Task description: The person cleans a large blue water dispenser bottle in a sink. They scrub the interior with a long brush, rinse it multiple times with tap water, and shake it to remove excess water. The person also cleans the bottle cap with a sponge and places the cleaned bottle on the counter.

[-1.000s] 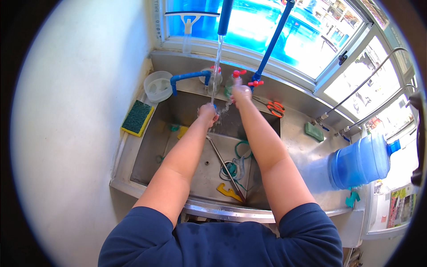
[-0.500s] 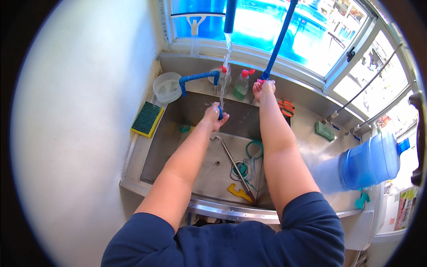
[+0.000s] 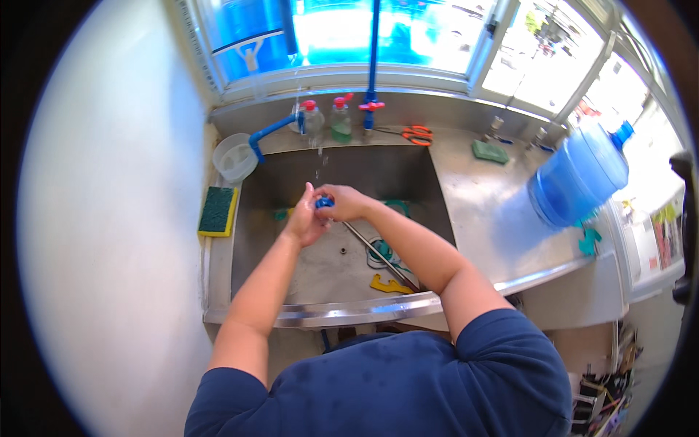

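Note:
Over the sink basin my hands meet around a small blue cap-like piece. My left hand cups it from the left with the fingers curled. My right hand grips it from the right with bent fingers, which partly hide it. Just beyond them, a few water drops fall below the blue pipe spout. On the basin floor under my right forearm lie a metal rod, a coil of green and clear tubing and a yellow plastic tool.
A green-yellow sponge and a clear tub sit left of the basin. Soap bottles, a blue pipe with a pink valve handle and orange-handled scissors line the back. Right: a green block and a large blue jug.
My right hand has left the valve handle and come to the blue piece in my left hand. The water stream has dwindled to drops. The view has shifted right.

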A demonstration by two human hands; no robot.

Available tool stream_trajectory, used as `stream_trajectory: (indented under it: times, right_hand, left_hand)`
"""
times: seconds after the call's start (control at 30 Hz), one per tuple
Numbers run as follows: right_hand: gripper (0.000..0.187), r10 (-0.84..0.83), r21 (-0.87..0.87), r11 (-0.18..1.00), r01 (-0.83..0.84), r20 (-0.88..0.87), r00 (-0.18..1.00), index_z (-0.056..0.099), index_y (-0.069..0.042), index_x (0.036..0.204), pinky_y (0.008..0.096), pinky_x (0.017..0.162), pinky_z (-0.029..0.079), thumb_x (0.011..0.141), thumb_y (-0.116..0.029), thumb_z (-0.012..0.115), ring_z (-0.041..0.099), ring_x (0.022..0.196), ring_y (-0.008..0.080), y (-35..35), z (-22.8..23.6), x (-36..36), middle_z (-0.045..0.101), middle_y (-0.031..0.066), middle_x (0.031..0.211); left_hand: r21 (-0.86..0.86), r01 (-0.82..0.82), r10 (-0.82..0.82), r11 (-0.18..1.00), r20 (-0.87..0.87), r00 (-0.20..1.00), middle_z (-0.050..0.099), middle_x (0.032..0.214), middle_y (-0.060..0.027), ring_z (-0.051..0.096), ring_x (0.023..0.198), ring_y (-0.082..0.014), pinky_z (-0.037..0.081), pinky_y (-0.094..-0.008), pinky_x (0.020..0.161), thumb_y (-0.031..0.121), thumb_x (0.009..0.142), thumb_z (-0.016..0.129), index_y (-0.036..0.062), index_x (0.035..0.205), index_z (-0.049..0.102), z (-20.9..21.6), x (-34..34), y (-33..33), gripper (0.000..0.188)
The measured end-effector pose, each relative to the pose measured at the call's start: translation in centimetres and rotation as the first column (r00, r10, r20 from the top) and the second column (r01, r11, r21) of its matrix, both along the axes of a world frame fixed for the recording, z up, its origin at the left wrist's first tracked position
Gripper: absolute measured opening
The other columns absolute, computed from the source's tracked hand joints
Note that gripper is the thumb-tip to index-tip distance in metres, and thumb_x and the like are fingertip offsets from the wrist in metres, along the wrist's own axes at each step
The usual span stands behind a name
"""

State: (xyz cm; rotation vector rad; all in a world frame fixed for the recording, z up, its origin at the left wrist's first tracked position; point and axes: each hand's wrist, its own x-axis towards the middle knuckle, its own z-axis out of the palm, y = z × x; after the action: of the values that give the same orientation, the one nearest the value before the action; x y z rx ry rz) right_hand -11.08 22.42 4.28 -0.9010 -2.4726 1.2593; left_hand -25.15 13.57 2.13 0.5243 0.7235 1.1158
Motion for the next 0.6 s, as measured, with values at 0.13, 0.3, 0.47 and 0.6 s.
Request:
stream_trajectory:
  times: [0.13,0.3,0.47,0.6]
  right_hand:
    - [0.045,-0.028,-0.053,0.998,0.016,-0.239,0.971,0.057,-0.006,0.108,0.0301,0.048,0.047,0.081,-0.034,0.078,0.058,0.054,0.0137,0.2,13.5,2.5,0.064,0.0074,0.081]
    - [0.030,-0.039,-0.280,0.936,-0.214,-0.687,0.725,0.058,-0.009,0.115,0.0210,0.051,0.040,0.088,-0.016,0.068,0.048,0.065,0.0072,-0.9,22.1,8.0,0.056,-0.0009,0.087]
    - [0.025,-0.321,-0.780,0.600,-0.176,-0.437,0.840,0.067,-0.011,0.108,0.0316,0.066,0.054,0.084,-0.016,0.066,0.065,0.079,0.0137,-3.5,5.6,7.4,0.065,0.0065,0.089]
    - [0.030,0.122,-0.190,0.979,-0.072,0.266,0.956,0.068,-0.011,0.111,0.0354,0.057,0.056,0.088,-0.030,0.061,0.068,0.068,0.0204,-3.2,2.3,7.7,0.069,0.0123,0.088]
  left_hand:
    - [0.110,-0.110,0.150,0.988,-0.491,0.858,0.042,0.148,-0.0210,0.043,0.136,-0.0297,0.031,-0.0417,0.110,0.072,0.092,0.042,0.0100,0.149,0.036,8.1,-1.0,-2.9,0.084]
    - [0.430,-0.194,0.440,0.882,-0.602,0.666,0.058,0.133,-0.0106,0.054,0.121,-0.0193,0.038,-0.0349,0.103,0.044,0.101,0.050,0.0086,0.142,0.047,10.8,-3.8,-7.4,0.054]
    - [-0.050,0.359,-0.003,0.932,-0.991,-0.130,0.059,0.133,-0.0180,0.056,0.124,-0.0340,0.041,-0.0373,0.106,0.041,0.094,0.060,0.0060,0.138,0.052,0.5,-2.4,-10.3,0.056]
    - [0.066,0.211,0.057,0.975,-0.997,0.050,0.055,0.137,-0.0217,0.052,0.129,-0.0355,0.040,-0.0404,0.108,0.042,0.090,0.066,0.0052,0.137,0.053,2.0,-2.5,-11.3,0.061]
